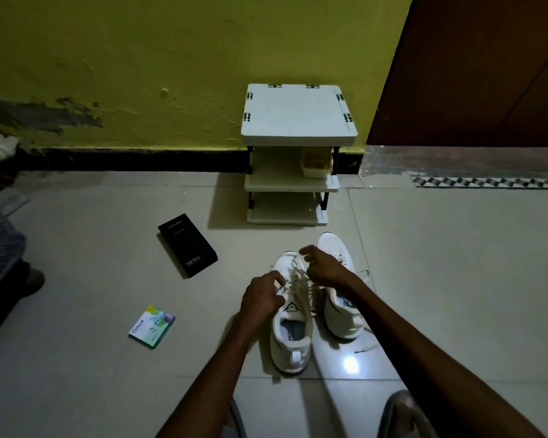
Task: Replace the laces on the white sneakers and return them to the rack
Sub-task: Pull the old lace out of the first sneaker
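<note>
Fingers (277,277) of the left hand (261,298) are curled, pinching the laces (298,281) around the middle eyelets of the left sneaker (293,343). Right hand (326,270): fingers curled too, clamped on the same laces nearer the toe. The exact pinch point is partly hidden by the knuckles. Both hands sit over that one shoe, close together, with the forearms entering the frame from 6 and 5 o'clock.

Sneakers: both are on the tiled floor (108,279), side by side, toes to 12 o'clock. Right sneaker (342,320) is just beside the left one, set a bit further toward 12 and partly covered by the right wrist. Lacing on the left sneaker is slack, with strands loose across the tongue; the tongue has a black logo. A white lace strand (366,347) lies on the floor at 4 o'clock of the right sneaker.

Rack (298,121) is white with three tiers and dark posts. It stands against the yellow-green wall (140,58) at 12 o'clock of the sneakers, near but not touching. Small cream tray (317,165) on the middle shelf, right side.

Other items:
- black phone box (187,245) — flat on the floor at 10 o'clock of the sneakers
- Odonil packet (152,326) — at 9 o'clock, well apart from the box
- brown door (487,74) at 2 o'clock of the rack
- light glare (350,365) on the tile at 5 o'clock of the left sneaker
</note>
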Action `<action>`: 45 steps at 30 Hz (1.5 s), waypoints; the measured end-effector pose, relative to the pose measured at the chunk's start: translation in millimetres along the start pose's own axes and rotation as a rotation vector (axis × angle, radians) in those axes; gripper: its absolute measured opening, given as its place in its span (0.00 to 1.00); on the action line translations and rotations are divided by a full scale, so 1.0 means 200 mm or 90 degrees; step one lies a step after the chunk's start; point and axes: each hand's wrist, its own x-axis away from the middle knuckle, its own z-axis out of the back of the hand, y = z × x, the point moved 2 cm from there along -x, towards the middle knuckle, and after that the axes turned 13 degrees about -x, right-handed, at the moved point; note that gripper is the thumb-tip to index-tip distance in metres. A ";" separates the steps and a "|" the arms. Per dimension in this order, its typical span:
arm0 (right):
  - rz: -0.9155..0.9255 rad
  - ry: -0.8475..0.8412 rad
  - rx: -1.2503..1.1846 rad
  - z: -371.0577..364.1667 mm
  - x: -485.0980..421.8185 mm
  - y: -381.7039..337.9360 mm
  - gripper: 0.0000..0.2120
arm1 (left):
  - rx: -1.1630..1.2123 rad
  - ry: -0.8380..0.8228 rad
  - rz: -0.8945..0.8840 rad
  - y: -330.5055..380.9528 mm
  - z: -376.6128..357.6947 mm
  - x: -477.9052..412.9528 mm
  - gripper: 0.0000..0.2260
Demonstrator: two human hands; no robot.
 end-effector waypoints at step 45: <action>-0.035 0.153 0.148 -0.17 0.28 0.22 0.13 | 1.060 -0.081 0.102 0.20 0.37 -0.13 0.10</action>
